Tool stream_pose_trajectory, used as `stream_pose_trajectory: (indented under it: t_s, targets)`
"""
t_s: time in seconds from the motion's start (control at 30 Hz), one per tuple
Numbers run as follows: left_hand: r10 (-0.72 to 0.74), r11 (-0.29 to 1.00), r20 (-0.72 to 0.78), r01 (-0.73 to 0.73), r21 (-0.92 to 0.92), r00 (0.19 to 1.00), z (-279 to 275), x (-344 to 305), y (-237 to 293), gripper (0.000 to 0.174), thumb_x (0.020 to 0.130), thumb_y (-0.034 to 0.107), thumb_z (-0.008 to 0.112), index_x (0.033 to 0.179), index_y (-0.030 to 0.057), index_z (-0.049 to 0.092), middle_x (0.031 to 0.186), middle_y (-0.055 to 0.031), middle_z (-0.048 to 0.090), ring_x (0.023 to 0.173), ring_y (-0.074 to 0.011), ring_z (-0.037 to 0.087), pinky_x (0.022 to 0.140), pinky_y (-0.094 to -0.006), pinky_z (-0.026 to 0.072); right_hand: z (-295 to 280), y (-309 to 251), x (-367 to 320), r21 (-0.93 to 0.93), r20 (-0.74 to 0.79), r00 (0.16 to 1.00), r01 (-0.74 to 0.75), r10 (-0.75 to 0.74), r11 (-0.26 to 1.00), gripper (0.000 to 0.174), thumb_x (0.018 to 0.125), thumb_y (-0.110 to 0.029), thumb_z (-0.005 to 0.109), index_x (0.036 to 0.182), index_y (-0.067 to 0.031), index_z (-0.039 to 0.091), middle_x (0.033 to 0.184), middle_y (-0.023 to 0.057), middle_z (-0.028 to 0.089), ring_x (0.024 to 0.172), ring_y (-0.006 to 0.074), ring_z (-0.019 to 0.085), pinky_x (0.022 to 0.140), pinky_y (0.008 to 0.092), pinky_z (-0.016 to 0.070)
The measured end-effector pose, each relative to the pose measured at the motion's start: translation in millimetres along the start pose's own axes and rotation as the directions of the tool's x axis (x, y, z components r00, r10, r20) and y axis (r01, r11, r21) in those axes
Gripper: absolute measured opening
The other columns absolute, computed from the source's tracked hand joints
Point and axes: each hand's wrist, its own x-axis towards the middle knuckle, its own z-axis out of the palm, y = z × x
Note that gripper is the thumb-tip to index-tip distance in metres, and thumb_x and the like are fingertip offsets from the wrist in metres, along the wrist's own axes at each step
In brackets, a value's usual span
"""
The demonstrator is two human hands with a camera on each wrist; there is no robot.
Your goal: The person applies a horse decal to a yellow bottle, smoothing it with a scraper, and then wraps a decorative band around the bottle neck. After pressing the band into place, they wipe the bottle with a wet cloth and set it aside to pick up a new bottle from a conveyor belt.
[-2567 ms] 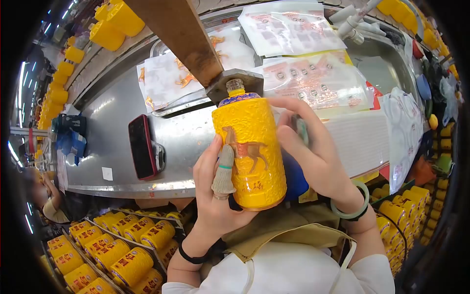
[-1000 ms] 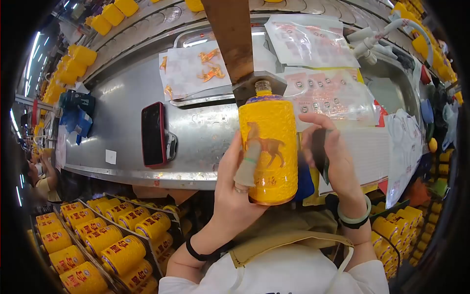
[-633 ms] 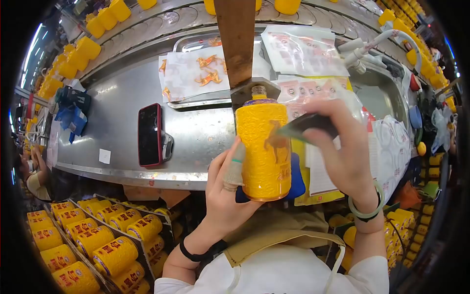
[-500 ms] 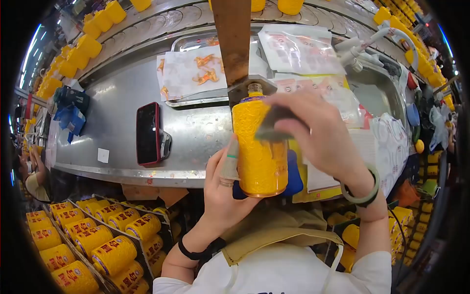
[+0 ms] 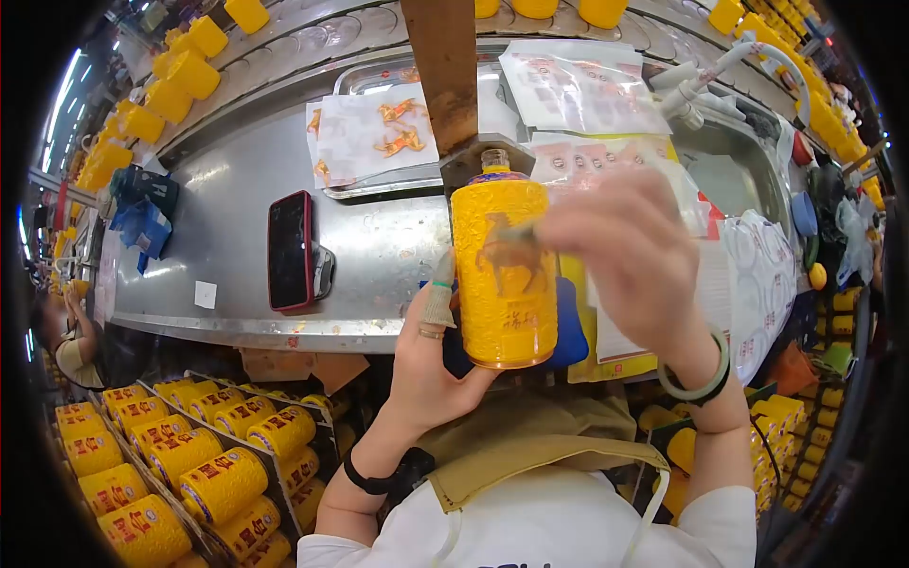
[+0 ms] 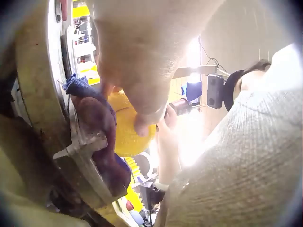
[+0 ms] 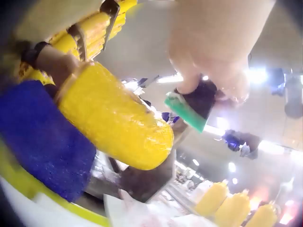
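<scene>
A yellow embossed bottle with a brown horse picture on its front is in the head view's middle, its clear glass neck pointing away at a dark metal plate. My left hand grips it from the left and below, a cloth finger cover on one finger. My right hand, blurred, pinches a dark scraper with a green edge. In the head view its tip overlaps the horse's upper body; the right wrist view shows the scraper beyond the yellow bottle.
A brown post rises behind the bottle. Decal sheets lie at back right, a tray with horse decals at back left. A red-cased phone lies left. Blue cloth sits behind the bottle; crated yellow bottles stand lower left.
The right hand has brought the scraper from beside the bottle onto its front, swept across it, and now stands slightly right again. The left hand has turned the bottle, shifting the horse right, then back.
</scene>
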Motion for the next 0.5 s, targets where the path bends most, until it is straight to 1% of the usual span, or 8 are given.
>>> stream_pose_trajectory:
  t_s: [0.07, 0.17, 0.2, 0.27, 0.37, 0.4, 0.47, 0.5]
  targets:
    - [-0.013, 1.000, 0.008, 0.013, -0.020, 1.000, -0.9, -0.8, -3.0, 0.102, 0.073, 0.009, 0.088, 0.158, -0.0067, 0.033, 0.139, -0.0244, 0.057, 0.121, -0.0369, 0.062, 0.106, -0.0404, 0.0484, -3.5, -26.1, -23.8, 0.052, 0.108, 0.991, 0.072, -0.077, 0.996, 0.030, 0.077, -0.011, 0.073, 0.106, -0.0193, 0.078, 0.105, -0.0021, 0.074, 0.091, 0.0186, 0.063, 0.085, 0.0343, 0.0463]
    - [-0.047, 0.997, 0.038, 0.049, -0.062, 0.998, -2.8, -2.1, -8.2, 0.102, 0.075, 0.009, 0.087, 0.159, -0.0067, 0.031, 0.142, -0.0248, 0.056, 0.125, -0.0354, 0.062, 0.107, -0.0397, 0.0477, 2.2, -56.7, -56.9, 0.139, 0.140, 0.961, 0.219, -0.238, 0.966, 0.022, 0.079, -0.016, 0.075, 0.100, -0.0201, 0.073, 0.112, -0.0062, 0.068, 0.086, 0.0118, 0.060, 0.080, 0.0303, 0.0478]
    - [-0.067, 0.994, 0.055, 0.072, -0.080, 0.996, -3.4, -2.9, -9.4, 0.102, 0.075, 0.009, 0.086, 0.159, -0.0067, 0.031, 0.144, -0.0250, 0.055, 0.127, -0.0348, 0.062, 0.108, -0.0396, 0.0472, -2.6, -63.4, -60.4, 0.214, 0.175, 0.945, 0.237, -0.276, 0.948, 0.028, 0.077, -0.017, 0.076, 0.104, -0.0242, 0.076, 0.113, -0.0107, 0.071, 0.091, 0.0112, 0.056, 0.082, 0.0285, 0.0401]
    - [-0.074, 0.990, 0.054, 0.079, -0.113, 0.996, -1.5, -3.0, -7.4, 0.102, 0.076, 0.008, 0.086, 0.160, -0.0067, 0.029, 0.147, -0.0246, 0.054, 0.130, -0.0340, 0.060, 0.110, -0.0400, 0.0459, -10.1, -73.2, -55.4, 0.200, 0.136, 0.968, 0.180, -0.209, 0.963, 0.025, 0.078, -0.014, 0.076, 0.103, -0.0203, 0.076, 0.106, -0.0073, 0.069, 0.085, 0.0116, 0.058, 0.075, 0.0274, 0.0450]
    - [-0.065, 0.994, 0.057, 0.070, -0.085, 0.996, -2.1, -2.9, -9.8, 0.101, 0.078, 0.009, 0.085, 0.160, -0.0069, 0.028, 0.148, -0.0247, 0.052, 0.133, -0.0338, 0.058, 0.111, -0.0406, 0.0449, -2.3, -60.8, -51.2, 0.077, -0.039, 0.999, 0.005, -0.002, 0.997, 0.032, 0.076, -0.012, 0.077, 0.108, -0.0197, 0.079, 0.110, -0.0047, 0.072, 0.086, 0.0148, 0.058, 0.068, 0.0303, 0.0413]
    - [-0.063, 0.994, 0.054, 0.067, -0.083, 0.997, -2.1, -3.4, -9.2, 0.101, 0.078, 0.009, 0.085, 0.160, -0.0069, 0.028, 0.148, -0.0247, 0.052, 0.133, -0.0338, 0.058, 0.111, -0.0406, 0.0449, -8.9, -58.4, -48.4, 0.024, 0.046, 0.998, -0.050, 0.049, 0.998, 0.033, 0.076, -0.013, 0.077, 0.108, -0.0191, 0.079, 0.112, -0.0041, 0.073, 0.087, 0.0159, 0.058, 0.069, 0.0310, 0.0432]
    - [-0.073, 0.995, 0.054, 0.077, -0.062, 0.996, -2.1, -4.3, -8.3, 0.104, 0.077, 0.011, 0.087, 0.160, -0.0070, 0.028, 0.152, -0.0244, 0.048, 0.134, -0.0366, 0.057, 0.112, -0.0429, 0.0445, 4.8, -58.3, -62.2, 0.132, 0.038, 0.998, 0.044, -0.050, 0.990, 0.034, 0.074, -0.013, 0.077, 0.107, -0.0185, 0.080, 0.112, -0.0036, 0.073, 0.088, 0.0160, 0.059, 0.071, 0.0311, 0.0448]
    - [-0.109, 0.982, 0.040, 0.114, -0.153, 0.993, 0.8, -2.0, 0.0, 0.107, 0.074, 0.016, 0.092, 0.159, -0.0039, 0.030, 0.157, -0.0226, 0.041, 0.138, -0.0362, 0.052, 0.113, -0.0438, 0.0447, -4.7, -67.0, -57.7, 0.195, 0.125, 0.989, 0.051, -0.076, 0.980, 0.036, 0.074, -0.011, 0.076, 0.109, -0.0181, 0.080, 0.110, -0.0026, 0.074, 0.088, 0.0163, 0.059, 0.071, 0.0308, 0.0466]
